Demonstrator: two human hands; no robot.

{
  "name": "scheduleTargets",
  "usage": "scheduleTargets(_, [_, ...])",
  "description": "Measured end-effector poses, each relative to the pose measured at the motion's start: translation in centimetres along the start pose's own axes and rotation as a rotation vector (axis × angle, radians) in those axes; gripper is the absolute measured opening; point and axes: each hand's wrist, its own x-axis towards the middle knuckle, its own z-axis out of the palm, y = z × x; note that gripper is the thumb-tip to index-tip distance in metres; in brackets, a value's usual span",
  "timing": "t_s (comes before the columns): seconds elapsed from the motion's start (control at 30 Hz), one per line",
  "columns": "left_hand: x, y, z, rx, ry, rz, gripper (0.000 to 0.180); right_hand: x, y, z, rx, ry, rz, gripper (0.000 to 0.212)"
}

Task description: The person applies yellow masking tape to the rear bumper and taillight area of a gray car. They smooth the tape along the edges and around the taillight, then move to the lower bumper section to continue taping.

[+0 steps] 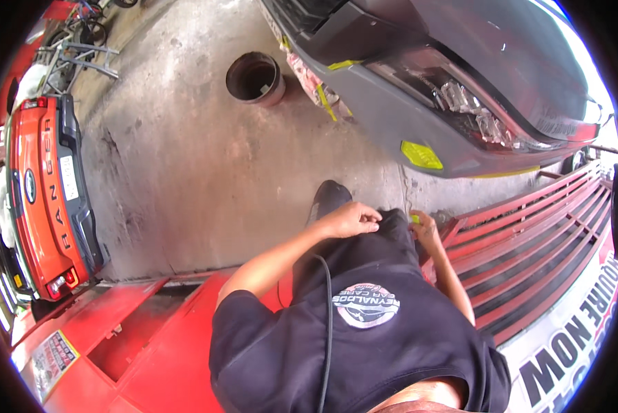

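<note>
My left hand [353, 220] is above my dark trousers, its fingers curled and pinched together. Whatever those fingers may hold is too small to make out. Beside my other thigh, my right hand [427, 233] is closed on a small piece of yellow tape [415, 219]. Ahead of me stands the grey front end of a car [371, 103] with a headlight [460, 103]. A yellow tape patch [421, 155] sticks to its lower corner, apart from both hands. More yellow tape [344, 65] and crumpled masking paper [305, 79] hang along its left edge.
A dark round bucket [255, 79] stands on the concrete floor [164, 172]. At the left is an orange pickup tailgate [44, 199]; metal stands [78, 62] are behind it. Red slatted railings [522, 241] run along my right, and red metal panels [178, 330] lie close at my left.
</note>
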Motion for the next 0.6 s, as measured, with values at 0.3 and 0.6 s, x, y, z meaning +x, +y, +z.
scheduleTargets(0.3, [-17.1, 25.2, -3.2, -0.952, 0.241, 1.576, 0.014, -0.4, -2.4, -2.9, -0.376, 0.099, -0.121, 0.049])
scheduleTargets(0.6, [-17.5, 26.8, -2.3, -0.845, -0.179, 1.122, 0.012, -4.8, -20.2, -2.1, 0.403, 0.106, -0.305, 0.062])
